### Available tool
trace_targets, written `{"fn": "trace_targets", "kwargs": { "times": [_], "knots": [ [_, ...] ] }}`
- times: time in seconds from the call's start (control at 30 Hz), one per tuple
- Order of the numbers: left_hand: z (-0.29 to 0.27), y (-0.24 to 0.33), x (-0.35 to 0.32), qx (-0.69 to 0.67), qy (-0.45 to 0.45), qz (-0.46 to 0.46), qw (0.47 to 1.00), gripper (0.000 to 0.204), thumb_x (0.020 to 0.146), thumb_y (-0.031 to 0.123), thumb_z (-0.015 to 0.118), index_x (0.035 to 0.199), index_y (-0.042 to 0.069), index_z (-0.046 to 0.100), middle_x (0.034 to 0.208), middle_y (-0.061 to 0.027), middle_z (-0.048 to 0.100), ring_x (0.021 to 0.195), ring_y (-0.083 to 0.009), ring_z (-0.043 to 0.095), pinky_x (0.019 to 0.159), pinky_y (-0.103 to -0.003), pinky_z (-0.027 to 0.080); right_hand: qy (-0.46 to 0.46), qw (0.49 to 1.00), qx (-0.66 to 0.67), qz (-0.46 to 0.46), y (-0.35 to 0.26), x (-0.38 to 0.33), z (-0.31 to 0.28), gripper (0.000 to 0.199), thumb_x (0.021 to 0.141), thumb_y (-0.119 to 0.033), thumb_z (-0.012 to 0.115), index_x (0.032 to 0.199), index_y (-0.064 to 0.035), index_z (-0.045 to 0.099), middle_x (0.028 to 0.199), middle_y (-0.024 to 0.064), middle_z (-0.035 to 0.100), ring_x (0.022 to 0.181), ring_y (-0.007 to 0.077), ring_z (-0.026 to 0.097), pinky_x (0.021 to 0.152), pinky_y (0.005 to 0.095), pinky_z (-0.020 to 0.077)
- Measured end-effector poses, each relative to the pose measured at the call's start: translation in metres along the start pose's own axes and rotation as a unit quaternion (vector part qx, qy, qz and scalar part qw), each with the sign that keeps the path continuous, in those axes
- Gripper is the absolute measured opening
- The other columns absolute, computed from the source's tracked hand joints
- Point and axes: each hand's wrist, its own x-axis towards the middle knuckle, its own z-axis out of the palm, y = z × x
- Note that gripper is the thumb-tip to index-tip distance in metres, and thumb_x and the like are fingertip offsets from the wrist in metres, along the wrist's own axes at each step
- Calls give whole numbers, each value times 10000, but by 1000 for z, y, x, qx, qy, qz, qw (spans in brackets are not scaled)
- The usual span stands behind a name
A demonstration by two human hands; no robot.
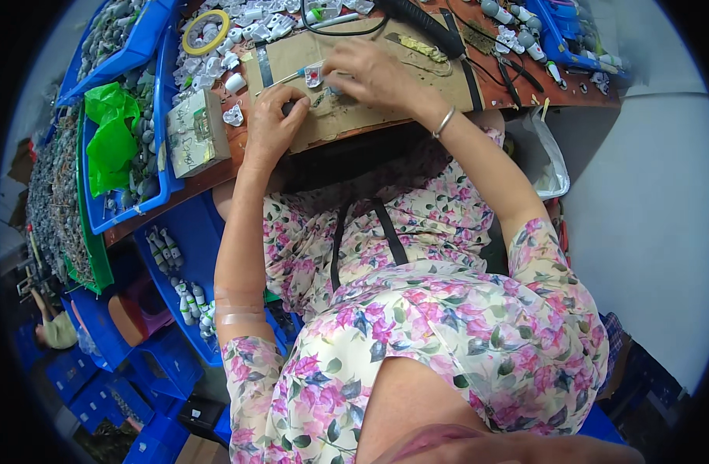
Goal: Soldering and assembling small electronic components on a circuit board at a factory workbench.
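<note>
Small white plastic piece with a red spot (314,75) just left of the right hand (374,73)

Head view: the white piece sits on a sheet of flat brown cardboard (451,97) between the two hands. From the left hand (277,120) it lies ahead and to the right; the right hand is the nearer, its fingertips just beside it. The piece's longer side seems to point away from the person, though it is small. A thin light-blue rod (296,75) runs slantwise from near the left fingers toward it.

The left thumb and forefinger appear pinched on a dark grey rounded piece (288,107). The right fingers are bent and blurred; I cannot tell whether they grip anything. Beyond lie a yellow ring of tape (189,35) and, rightward, black-handled metal pliers (511,81).
</note>
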Motion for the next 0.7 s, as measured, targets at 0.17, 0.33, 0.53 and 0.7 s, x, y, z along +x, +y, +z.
{"fn": "trace_targets", "kwargs": {
  "times": [0.17,0.33,0.53,0.7],
  "knots": [
    [-1,4,2,-60,-31,-91,993,274,910,254,640,906,-17,675,837,-124,661,817,-236,622,752,-351,474,67,996,-59,-29,-30,-9,4,184,866,-194,709,1005,-78,676,1030,104,620,986,300,608,871,413,490],
    [9,10,1,-159,-31,-163,973,301,927,266,631,902,-31,677,779,-98,662,752,-160,603,720,-311,475,93,932,239,256,-52,-31,5,170,935,-207,649,973,-43,671,842,42,661,668,160,650,538,261,498],
    [18,8,-2,-137,-26,-96,986,271,925,255,655,903,-14,683,815,-86,662,744,-167,601,694,-316,477,14,733,536,418,-58,-38,15,252,996,-281,575,916,-52,644,746,12,653,553,71,617,453,183,451],
    [14,11,-5,-168,-34,-72,982,196,907,194,689,919,-2,687,830,-66,646,729,-139,588,666,-289,469,10,734,539,413,-57,-38,17,239,1001,-272,568,923,-57,634,739,6,645,556,65,610,452,180,448]
  ]
}}
